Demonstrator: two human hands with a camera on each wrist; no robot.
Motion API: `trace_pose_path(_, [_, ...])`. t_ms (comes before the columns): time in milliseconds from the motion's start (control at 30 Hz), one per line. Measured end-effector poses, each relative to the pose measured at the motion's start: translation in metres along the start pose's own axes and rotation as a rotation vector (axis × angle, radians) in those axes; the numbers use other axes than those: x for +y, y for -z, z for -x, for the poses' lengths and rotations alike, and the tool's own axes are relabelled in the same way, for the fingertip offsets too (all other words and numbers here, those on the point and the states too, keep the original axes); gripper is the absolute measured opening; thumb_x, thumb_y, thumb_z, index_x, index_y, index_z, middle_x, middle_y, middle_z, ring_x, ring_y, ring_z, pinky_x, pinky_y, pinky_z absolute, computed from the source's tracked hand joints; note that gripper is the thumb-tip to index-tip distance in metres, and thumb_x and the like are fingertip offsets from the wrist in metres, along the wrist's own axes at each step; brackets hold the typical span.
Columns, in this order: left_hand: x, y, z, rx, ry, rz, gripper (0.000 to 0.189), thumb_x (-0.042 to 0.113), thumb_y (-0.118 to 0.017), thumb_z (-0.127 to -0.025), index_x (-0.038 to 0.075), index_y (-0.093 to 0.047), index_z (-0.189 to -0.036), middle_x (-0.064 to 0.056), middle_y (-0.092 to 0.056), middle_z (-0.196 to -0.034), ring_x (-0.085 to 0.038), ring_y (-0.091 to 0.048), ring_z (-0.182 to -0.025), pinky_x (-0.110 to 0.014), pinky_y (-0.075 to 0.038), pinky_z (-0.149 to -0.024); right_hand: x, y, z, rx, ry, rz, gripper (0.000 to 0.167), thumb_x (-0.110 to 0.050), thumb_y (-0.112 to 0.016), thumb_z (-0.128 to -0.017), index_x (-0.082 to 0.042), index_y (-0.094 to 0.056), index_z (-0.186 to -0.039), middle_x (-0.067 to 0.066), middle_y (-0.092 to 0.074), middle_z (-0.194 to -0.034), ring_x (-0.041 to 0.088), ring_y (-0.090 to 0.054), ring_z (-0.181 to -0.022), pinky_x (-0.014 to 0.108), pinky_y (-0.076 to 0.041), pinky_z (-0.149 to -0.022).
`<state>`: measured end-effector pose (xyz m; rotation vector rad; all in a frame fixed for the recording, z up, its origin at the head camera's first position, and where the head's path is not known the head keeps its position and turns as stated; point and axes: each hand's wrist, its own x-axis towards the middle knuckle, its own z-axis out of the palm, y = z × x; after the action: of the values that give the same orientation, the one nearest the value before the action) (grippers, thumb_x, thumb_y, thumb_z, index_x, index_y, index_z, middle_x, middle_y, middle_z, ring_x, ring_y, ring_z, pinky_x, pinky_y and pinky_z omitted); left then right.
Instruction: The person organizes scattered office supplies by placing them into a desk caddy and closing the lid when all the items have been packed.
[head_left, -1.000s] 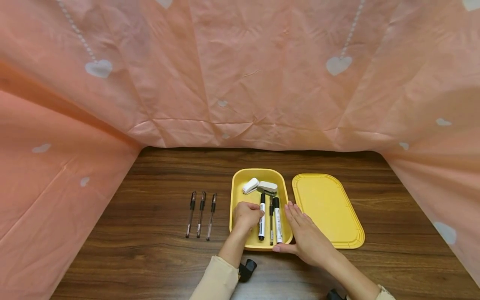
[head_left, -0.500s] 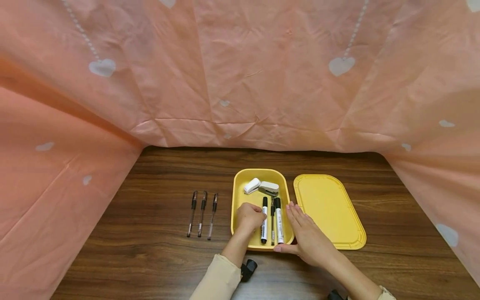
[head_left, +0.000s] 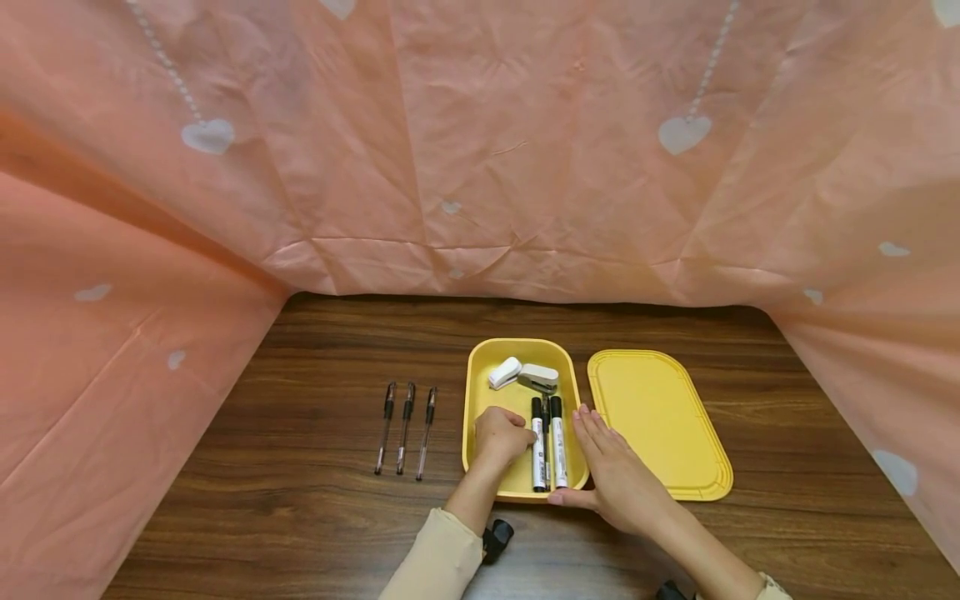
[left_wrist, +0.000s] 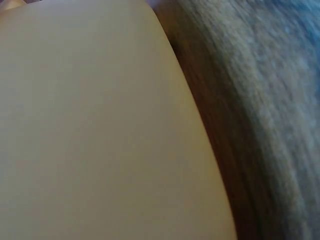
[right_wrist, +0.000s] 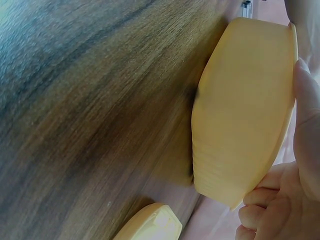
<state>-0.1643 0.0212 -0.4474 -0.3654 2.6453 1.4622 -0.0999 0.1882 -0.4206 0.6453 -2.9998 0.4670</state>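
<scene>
The left hand [head_left: 498,433] is touching the left marker [head_left: 538,454] with bent fingers—grip unclear; the right hand [head_left: 615,477], thumb spread, fingers straight, is touching the yellow box [right_wrist: 240,110].

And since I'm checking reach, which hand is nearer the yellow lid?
Right. The right hand touches the right rim of the yellow box, beside the yellow lid; the left hand is inside the box, farther left, at a white marker.

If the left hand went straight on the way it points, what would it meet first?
The left white marker, which the left hand seems to touch; then probably the slim pen, though depth is unclear.
</scene>
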Motion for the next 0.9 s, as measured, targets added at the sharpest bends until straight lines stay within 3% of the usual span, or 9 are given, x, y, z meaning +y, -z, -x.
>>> trace_pose_path(533, [-0.0005, -0.0005, -0.0004, -0.02, 0.003, 0.005, 0.017, 0.011, -0.083, -0.069, 0.006, -0.075, -0.083, -0.006, -0.069, -0.083, -0.013, -0.058, -0.072, -0.025, -0.048, -0.06, 0.0006, -0.0019, 0.0008, 0.014, 0.006, 0.004, 0.103, -0.06, -0.068, -0.077, 0.008, -0.033, -0.145, 0.028, -0.031, -0.152, 0.042, -0.032, -0.141, 0.057, -0.033, -0.111])
trace_pose_path(900, [0.0053, 0.006, -0.0033, 0.0, -0.032, 0.074, 0.023, 0.012, -0.081, -0.071, 0.003, -0.077, -0.091, -0.007, -0.074, -0.089, -0.016, -0.064, -0.079, -0.027, -0.052, -0.065, 0.0005, -0.0007, 0.0006, 0.002, -0.001, -0.001, 0.105, -0.064, -0.065, -0.078, 0.008, -0.033, -0.146, 0.028, -0.031, -0.153, 0.042, -0.031, -0.142, 0.056, -0.032, -0.111])
